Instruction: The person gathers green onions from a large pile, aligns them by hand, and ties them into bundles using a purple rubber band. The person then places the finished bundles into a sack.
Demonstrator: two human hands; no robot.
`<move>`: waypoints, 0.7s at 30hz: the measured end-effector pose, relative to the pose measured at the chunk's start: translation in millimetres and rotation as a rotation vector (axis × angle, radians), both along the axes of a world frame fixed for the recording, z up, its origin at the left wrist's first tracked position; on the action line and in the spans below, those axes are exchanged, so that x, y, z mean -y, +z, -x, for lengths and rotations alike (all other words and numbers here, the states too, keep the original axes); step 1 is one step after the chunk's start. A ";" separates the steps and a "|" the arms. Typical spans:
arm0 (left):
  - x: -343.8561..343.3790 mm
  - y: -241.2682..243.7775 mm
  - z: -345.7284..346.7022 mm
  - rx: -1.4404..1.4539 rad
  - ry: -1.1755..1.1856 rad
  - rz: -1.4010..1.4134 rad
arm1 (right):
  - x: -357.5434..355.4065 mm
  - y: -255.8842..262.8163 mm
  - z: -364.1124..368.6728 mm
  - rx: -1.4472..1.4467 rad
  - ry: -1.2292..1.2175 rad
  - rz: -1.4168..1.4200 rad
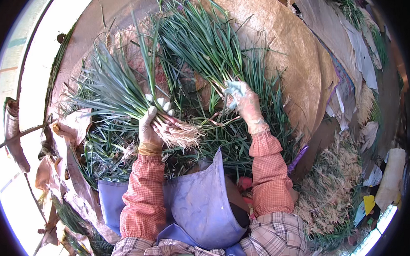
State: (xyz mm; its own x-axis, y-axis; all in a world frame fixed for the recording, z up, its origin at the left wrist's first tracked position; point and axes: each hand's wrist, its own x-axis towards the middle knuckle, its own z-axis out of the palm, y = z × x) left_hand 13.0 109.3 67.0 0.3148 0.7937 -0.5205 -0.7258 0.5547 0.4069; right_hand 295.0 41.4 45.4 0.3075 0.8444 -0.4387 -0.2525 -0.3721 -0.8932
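My left hand, in a pale glove, is closed around a bunch of long-leaved green allium plants. Their leaves fan to the upper left, and the pale roots hang out on the right of the fist. My right hand, gloved and slightly blurred, is at the stem ends of a larger heap of the same plants. Its fingers are bent over those stems; whether they grip any cannot be made out. A few single stems with reddish bases lie between the two hands.
Loose green leaves cover the work area before me. A blue apron spans my lap. To the right sits a pile of plants with roots upward. Brown sheeting lies beyond, and torn sacking at the left.
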 end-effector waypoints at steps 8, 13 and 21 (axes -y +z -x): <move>15.3 -15.5 -0.8 0.189 -0.110 0.076 | -37.4 -70.5 -51.1 0.895 0.546 0.476; 24.1 -4.7 -4.6 0.401 -0.115 0.051 | -8.8 -8.3 -31.2 -0.005 0.210 -0.130; 33.4 -26.1 -25.6 0.033 -0.439 0.086 | 46.8 -13.7 79.2 0.735 0.764 -0.011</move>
